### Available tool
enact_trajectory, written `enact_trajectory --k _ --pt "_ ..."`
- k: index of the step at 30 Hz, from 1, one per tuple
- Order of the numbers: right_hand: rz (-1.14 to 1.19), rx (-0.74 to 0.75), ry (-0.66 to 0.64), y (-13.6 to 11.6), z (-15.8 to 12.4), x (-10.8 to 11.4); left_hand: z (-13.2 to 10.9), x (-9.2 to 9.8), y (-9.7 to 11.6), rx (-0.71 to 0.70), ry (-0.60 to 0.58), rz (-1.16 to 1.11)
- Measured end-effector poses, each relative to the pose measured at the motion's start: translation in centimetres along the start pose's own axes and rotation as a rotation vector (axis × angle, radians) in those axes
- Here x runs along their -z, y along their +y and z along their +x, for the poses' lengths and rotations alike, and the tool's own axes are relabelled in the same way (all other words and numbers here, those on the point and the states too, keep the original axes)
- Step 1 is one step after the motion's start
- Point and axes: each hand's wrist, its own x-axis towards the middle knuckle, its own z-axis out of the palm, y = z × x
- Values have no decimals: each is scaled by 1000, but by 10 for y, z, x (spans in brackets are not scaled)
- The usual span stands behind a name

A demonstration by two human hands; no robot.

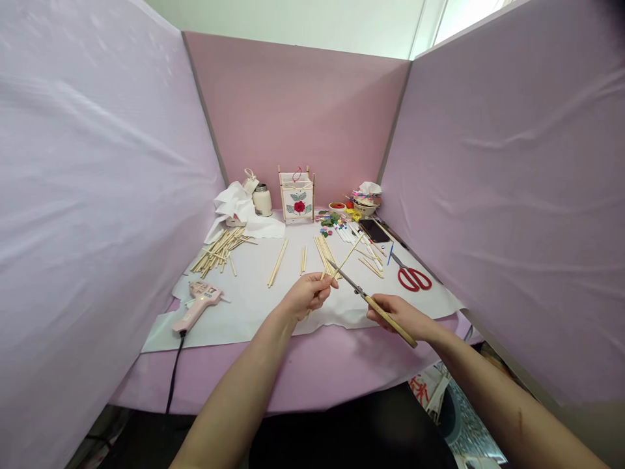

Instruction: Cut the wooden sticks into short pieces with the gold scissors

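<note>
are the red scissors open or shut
Shut: the red-handled scissors lie with their blades together in a single line.

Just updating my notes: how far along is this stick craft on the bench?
Done: a stick-framed lantern with a red flower panel stands assembled at the back. In hand: the left hand holds a thin wooden stick, and the right hand holds a wood-handled blade. Left: loose sticks lie piled on the white sheet, with a pink glue gun nearby.

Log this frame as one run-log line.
left hand: holds wooden stick | right hand: holds wood-handled knife, blade tip at stick | nearby: red-handled scissors, pink glue gun
</note>
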Motion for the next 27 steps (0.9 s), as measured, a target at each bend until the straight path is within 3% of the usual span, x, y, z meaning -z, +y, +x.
enact_trajectory --k 3,6,8,12,15,17,21,27 --pt "-45 41 -27 4 0 7 0 9 0 124 -175 -155" --pt "-51 31 -36 7 1 7 4 8 -3 128 -160 -113" --pt "-41 -1 -19 9 2 4 6 0 -6 30 -6 57" --pt "-22 -53 44 9 7 -7 9 -18 -14 -313 460 637" --pt "-38 -59 69 5 9 -12 9 -22 -18 -438 598 922" --pt "-58 -54 75 1 8 -13 10 -21 -19 -435 617 933" --pt "-106 -28 93 -2 5 -9 8 -17 -12 -323 497 592" --pt "-73 12 18 8 -3 0 2 -9 -2 -44 30 -5"
